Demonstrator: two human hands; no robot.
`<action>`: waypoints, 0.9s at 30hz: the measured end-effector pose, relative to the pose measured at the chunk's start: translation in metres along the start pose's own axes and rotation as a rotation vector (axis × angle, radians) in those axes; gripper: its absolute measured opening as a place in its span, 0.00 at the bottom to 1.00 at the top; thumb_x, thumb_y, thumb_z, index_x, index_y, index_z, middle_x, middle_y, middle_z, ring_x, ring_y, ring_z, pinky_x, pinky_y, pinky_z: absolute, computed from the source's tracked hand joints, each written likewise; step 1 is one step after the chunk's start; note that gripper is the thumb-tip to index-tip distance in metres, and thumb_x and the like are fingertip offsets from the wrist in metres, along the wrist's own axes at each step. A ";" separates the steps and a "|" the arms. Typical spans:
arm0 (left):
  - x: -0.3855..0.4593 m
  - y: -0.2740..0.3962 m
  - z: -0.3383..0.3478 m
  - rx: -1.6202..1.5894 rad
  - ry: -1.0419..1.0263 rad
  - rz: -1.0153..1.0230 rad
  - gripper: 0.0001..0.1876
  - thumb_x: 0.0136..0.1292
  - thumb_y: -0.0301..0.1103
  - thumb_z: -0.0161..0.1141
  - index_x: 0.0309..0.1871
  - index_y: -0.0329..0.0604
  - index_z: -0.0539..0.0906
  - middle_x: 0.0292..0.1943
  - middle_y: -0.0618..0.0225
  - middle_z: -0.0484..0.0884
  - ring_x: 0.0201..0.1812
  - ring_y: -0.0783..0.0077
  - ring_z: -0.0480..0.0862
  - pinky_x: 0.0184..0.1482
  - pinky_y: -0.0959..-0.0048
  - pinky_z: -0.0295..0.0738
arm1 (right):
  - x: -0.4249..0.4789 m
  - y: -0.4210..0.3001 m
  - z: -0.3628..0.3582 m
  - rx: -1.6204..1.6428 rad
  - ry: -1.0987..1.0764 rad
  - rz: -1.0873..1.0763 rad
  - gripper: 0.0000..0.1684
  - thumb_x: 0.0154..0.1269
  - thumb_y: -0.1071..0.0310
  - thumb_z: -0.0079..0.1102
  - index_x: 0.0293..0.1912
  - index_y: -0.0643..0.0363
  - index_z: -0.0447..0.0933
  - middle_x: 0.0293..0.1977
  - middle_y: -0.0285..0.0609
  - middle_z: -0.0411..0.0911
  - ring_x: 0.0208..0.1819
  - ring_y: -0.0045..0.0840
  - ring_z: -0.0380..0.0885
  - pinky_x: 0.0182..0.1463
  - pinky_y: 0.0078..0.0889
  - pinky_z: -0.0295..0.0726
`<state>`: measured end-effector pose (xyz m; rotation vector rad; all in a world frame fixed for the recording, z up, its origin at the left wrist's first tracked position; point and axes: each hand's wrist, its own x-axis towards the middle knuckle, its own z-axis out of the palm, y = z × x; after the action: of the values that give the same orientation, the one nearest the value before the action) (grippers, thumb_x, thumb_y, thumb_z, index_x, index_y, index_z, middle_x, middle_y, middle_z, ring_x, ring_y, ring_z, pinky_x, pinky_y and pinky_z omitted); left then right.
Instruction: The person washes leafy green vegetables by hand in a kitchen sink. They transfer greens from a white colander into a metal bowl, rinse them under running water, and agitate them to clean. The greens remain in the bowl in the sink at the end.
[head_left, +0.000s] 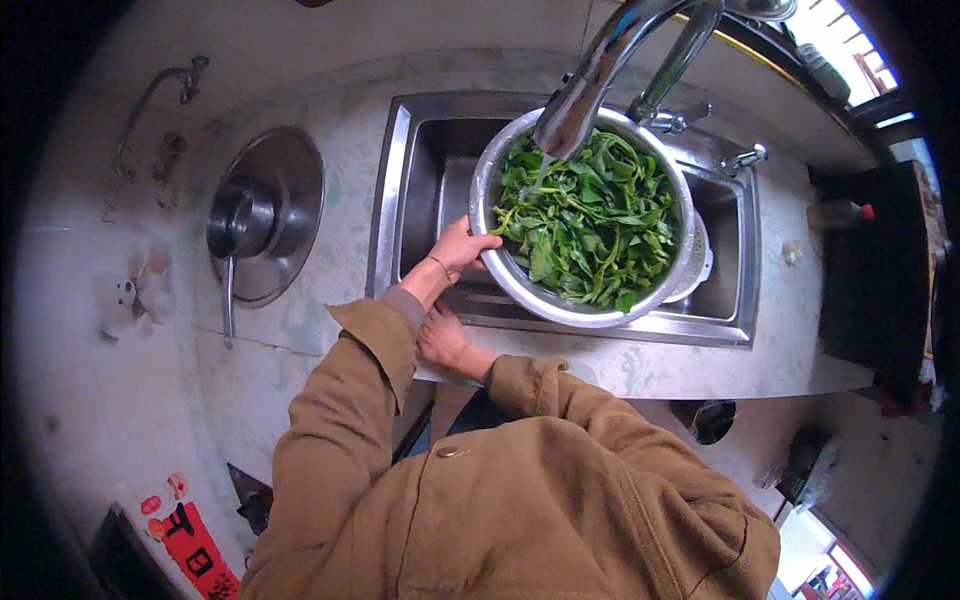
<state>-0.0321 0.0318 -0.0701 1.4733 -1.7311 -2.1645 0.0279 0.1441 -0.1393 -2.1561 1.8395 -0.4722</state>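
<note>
A large metal basin (581, 321) full of leafy green vegetables (585, 217) rests over the double sink. My left hand (459, 249) grips its left rim, thumb on top and fingers below. Beneath my left forearm, my right hand (450, 343) is at the sink's front edge, close to the left cuff; its fingertips are partly hidden, so its grip is unclear. The chrome faucet (574, 112) hangs over the basin, and a thin stream of water falls onto the leaves. Part of a white perforated colander (697, 259) shows behind the basin's right side.
The stainless steel sink (384, 217) is set into a pale countertop (345, 225). A round basin (296, 247) at left holds a dark, long-handled pan (240, 221). A small tap (744, 159) stands at the sink's right rear, and a dark cabinet-like object (862, 277) is farther right.
</note>
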 end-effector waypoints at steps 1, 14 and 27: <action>0.000 -0.001 0.000 -0.064 -0.044 0.007 0.17 0.51 0.29 0.62 0.45 0.43 0.72 0.34 0.71 0.78 0.30 0.77 0.77 0.25 0.78 0.71 | -0.001 0.002 0.002 0.093 0.003 0.029 0.25 0.57 0.52 0.45 0.47 0.60 0.73 0.53 0.44 0.67 0.55 0.35 0.64 0.61 0.38 0.59; 0.003 0.010 -0.001 0.046 -0.053 0.041 0.19 0.49 0.32 0.65 0.43 0.38 0.71 0.32 0.67 0.77 0.29 0.77 0.77 0.24 0.79 0.74 | -0.193 0.143 -0.079 0.067 -0.133 0.282 0.28 0.53 0.52 0.53 0.50 0.61 0.68 0.47 0.56 0.70 0.51 0.48 0.67 0.55 0.45 0.64; 0.018 -0.004 -0.011 0.050 -0.015 0.030 0.16 0.50 0.30 0.64 0.41 0.39 0.71 0.29 0.67 0.78 0.26 0.77 0.79 0.19 0.80 0.75 | -0.246 0.295 -0.262 0.766 0.296 0.928 0.31 0.66 0.45 0.36 0.52 0.60 0.72 0.49 0.44 0.75 0.53 0.32 0.71 0.57 0.38 0.65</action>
<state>-0.0327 0.0154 -0.0844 1.4359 -1.8129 -2.1390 -0.3802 0.3416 -0.0380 -0.6671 2.0638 -1.0459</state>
